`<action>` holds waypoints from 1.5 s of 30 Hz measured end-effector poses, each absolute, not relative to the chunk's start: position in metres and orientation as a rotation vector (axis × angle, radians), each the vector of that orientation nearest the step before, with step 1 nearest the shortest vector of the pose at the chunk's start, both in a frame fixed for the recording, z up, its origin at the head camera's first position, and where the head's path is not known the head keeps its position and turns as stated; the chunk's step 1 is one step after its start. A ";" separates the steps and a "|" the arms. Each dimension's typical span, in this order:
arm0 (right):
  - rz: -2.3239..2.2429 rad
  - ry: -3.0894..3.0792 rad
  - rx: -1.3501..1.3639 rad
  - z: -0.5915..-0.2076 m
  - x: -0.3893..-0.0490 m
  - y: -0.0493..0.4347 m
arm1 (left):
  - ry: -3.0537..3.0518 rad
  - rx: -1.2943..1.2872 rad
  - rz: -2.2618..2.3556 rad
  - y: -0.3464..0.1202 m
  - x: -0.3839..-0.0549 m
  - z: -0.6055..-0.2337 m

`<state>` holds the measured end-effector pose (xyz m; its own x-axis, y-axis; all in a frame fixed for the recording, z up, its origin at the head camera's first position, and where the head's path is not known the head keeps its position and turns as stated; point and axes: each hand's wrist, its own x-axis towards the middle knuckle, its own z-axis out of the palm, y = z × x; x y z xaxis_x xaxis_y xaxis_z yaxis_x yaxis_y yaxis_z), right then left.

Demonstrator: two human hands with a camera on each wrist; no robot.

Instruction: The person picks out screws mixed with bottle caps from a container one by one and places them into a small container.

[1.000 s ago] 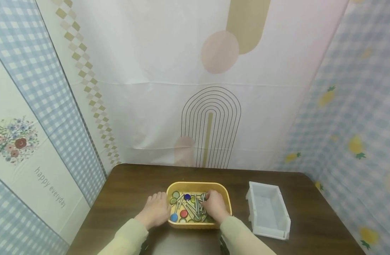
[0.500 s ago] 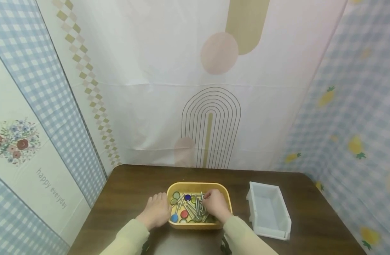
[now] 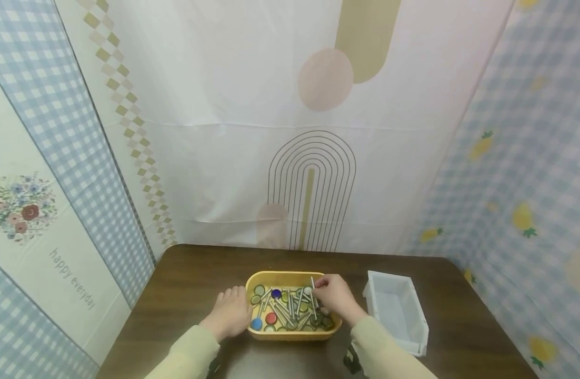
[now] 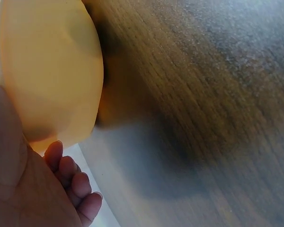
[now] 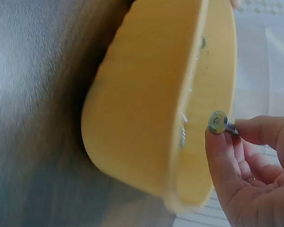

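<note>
A yellow plastic tray (image 3: 290, 335) holds long silver bolts and several bottle caps (image 3: 270, 318) in red, blue, green and white. My right hand (image 3: 336, 296) is over its right end, pinching one bolt (image 5: 218, 122) between thumb and fingers. That bolt has a round, flat head with a hex socket; in the head view its shank stands nearly upright. At the tray's left end rests my left hand (image 3: 230, 313), palm down. The left wrist view shows its fingers (image 4: 80, 184) loosely bent beside the tray's wall; its thumb is hidden there.
A white open-fronted plastic bin (image 3: 398, 310) stands on the brown wooden table (image 3: 200, 268), right of the tray. Patterned cloths (image 3: 214, 173) hang behind the table and along both sides.
My right hand has risen from among the contents and shifted right, lifting a bolt. More caps at the tray's right end now show. My left hand stays in place.
</note>
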<state>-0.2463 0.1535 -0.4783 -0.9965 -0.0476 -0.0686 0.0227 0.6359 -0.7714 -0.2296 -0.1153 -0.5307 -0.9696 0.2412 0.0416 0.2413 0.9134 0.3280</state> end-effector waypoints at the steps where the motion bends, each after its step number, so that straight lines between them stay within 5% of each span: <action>1: -1.312 2.764 -0.020 -0.477 -0.247 0.157 | -3.075 -0.389 -0.525 -0.115 -0.229 -0.530; 28: -1.478 2.714 0.145 -0.455 -0.235 0.257 | -3.096 -0.378 -0.601 -0.110 -0.230 -0.527; 45: -1.168 2.868 0.282 -0.466 -0.227 0.304 | -3.063 -0.394 -0.560 -0.116 -0.229 -0.530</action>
<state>-0.2268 0.3038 -0.4657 -0.9831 0.1548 -0.0979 0.1792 0.7016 -0.6897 -0.2285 -0.1163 -0.5296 -0.9685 0.2446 0.0478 0.2457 0.9049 0.3476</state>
